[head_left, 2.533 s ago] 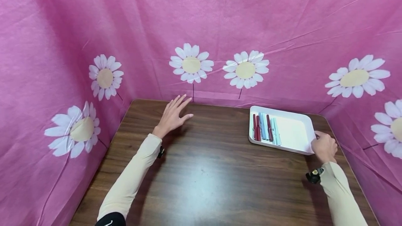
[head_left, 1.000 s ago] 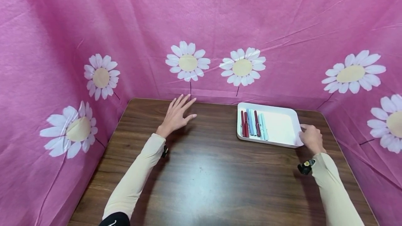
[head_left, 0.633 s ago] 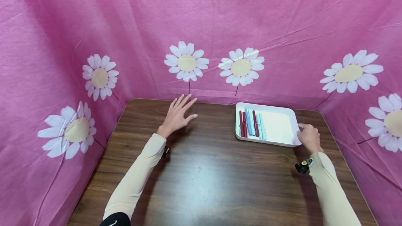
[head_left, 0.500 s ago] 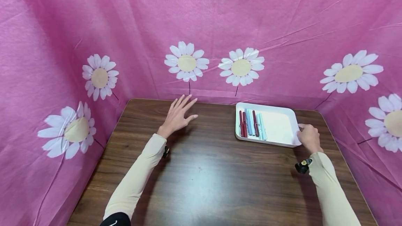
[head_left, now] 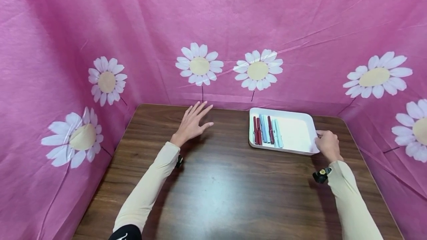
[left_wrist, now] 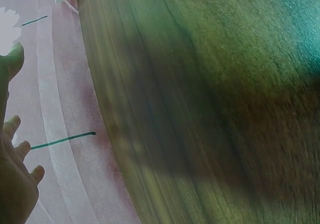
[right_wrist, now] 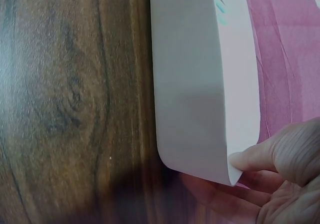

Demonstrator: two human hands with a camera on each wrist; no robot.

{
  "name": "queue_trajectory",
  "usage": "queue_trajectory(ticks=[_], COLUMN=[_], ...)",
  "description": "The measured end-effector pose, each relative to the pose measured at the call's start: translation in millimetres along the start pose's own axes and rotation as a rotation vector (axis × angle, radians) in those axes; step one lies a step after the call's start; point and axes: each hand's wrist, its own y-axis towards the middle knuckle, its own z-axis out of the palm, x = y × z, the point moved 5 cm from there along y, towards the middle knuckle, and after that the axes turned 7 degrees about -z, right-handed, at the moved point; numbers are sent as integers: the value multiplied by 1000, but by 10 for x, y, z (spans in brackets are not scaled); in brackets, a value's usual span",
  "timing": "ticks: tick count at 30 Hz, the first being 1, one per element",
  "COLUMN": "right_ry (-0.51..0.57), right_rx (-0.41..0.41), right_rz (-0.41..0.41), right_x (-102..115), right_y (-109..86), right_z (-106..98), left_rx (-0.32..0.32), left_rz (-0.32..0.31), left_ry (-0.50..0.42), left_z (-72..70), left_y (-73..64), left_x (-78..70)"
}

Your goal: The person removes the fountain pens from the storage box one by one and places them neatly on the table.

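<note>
At the back right of the table lies a white rectangular tray [head_left: 297, 130]. Dark red pens [head_left: 257, 130] and light blue pens [head_left: 277, 133], several in all, lie side by side in its left part. My right hand [head_left: 328, 146] pinches the tray's right end wall; the right wrist view shows the thumb [right_wrist: 250, 159] over the rim and the other fingers curled beneath it. My left hand [head_left: 191, 124] is over the back left of the table with fingers spread, holding nothing and apart from the tray. Only part of the left hand [left_wrist: 17, 184] shows in the left wrist view.
The brown wood-grain table [head_left: 213, 188] reaches a pink cloth [head_left: 227, 17] printed with white daisies, which hangs behind and on both sides. Bare tabletop lies between the left hand and the tray and across the front.
Since the earliest frame the tray, with the pens in it, has moved left together with my right hand. Lately it has barely moved. My left hand has shifted slightly right, fingers still spread.
</note>
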Motion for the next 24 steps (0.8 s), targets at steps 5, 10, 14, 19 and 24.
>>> queue_trajectory(ticks=[5, 10, 14, 19, 24], right_ry=[0, 0, 4, 9, 11], right_rx=[-18, -18, -8, -18, -42], right_rz=[-7, -8, -5, -8, -13], right_x=[34, 72, 84, 106, 140], right_y=[1, 10, 13, 8, -2], right_z=[12, 32, 42, 47, 64], left_rx=[1, 0, 9, 12, 10], left_rz=[8, 16, 12, 9, 15], left_ry=[2, 2, 3, 2, 4], left_z=[5, 22, 35, 46, 46], left_y=[13, 26, 27, 26, 47], left_x=[-36, -73, -90, -96, -115])
